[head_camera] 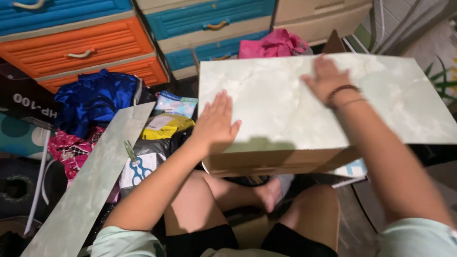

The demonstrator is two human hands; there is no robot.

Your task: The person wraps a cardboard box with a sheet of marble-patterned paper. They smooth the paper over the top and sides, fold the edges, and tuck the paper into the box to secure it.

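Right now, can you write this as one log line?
left hand: flat on marble-look sheet | right hand: flat on sheet | sheet: atop cardboard box | loose strip: beside

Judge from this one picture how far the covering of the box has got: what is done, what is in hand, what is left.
Done: the pale marble-look sheet already lies flat across the cardboard box's top. In hand: the left hand and right hand press on it, fingers spread flat. Left: the front side of the box is bare brown cardboard, and a long strip of the same sheet lies unused beside the left arm.
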